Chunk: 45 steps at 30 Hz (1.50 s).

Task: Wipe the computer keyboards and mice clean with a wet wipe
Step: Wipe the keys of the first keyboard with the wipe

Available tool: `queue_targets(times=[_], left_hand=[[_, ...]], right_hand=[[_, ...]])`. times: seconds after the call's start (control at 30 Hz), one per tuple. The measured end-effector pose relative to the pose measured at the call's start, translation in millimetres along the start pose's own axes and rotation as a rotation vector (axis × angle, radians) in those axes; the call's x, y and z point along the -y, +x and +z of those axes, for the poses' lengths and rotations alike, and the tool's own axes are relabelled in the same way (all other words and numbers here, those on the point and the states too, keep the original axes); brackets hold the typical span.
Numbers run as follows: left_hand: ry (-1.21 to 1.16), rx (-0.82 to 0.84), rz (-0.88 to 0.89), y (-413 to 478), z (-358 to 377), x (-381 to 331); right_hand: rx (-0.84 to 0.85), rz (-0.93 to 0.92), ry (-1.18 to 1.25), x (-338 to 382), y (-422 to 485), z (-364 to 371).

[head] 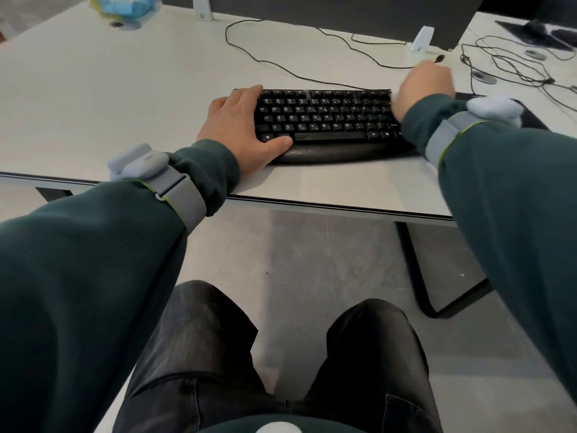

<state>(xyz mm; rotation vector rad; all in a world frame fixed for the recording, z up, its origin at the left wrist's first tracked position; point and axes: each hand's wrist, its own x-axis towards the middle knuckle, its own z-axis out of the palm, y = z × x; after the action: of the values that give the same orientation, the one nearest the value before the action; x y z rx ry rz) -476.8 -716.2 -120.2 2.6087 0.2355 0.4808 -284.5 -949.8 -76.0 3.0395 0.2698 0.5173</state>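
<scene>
Two hands at black plastic keyboard (324, 120) on white desk (93, 89): left end braced by left hand (237, 120), grip flat, fingers apart; right hand (424, 85) blurred, grip cannot be told. Row-wise strokes advised.

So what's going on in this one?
A seated person works at a black keyboard on a white desk. The left hand lies flat on the keyboard's left end, thumb along its front edge, apparently steadying it. The right hand is at the keyboard's right end, blurred, with its fingers hidden. A white sliver beside it may be the wipe. A blue packet sits at the desk's far left.
</scene>
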Motion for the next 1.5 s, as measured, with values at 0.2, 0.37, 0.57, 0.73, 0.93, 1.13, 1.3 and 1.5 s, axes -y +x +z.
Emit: queue_targets(times=[0.2,0.37,0.57,0.73,0.93,1.13,1.3,1.5], left_hand=[[0.003,0.002,-0.012,-0.2,1.6,0.1],[0.01,0.005,-0.009,0.0,1.9,0.1],[-0.002,0.006,-0.003,0.5,3.9,-2.0],[0.011,0.004,0.0,-0.6,2.6,-0.7],[0.013,0.006,-0.013,-0.9,1.0,-0.3],[0.002,0.003,-0.012,0.2,1.9,-3.2],[0.007,0.001,-0.009,0.0,3.1,-3.5],[0.009,0.002,-0.008,-0.1,0.6,-0.4]], right_hand=[[0.076,0.058,0.069,-22.9,0.5,-1.2],[0.008,0.175,0.146,-13.2,0.2,7.9],[0.026,0.149,0.173,10.3,-5.1,-4.7],[0.021,-0.175,0.322,96.5,-30.1,-7.5],[-0.001,-0.176,0.311,80.7,-28.9,-6.7],[-0.07,0.177,0.11,-35.3,-18.7,5.3],[-0.023,0.141,0.23,-10.2,-41.1,-1.7],[0.0,-0.222,0.344,99.5,-101.6,-19.3]])
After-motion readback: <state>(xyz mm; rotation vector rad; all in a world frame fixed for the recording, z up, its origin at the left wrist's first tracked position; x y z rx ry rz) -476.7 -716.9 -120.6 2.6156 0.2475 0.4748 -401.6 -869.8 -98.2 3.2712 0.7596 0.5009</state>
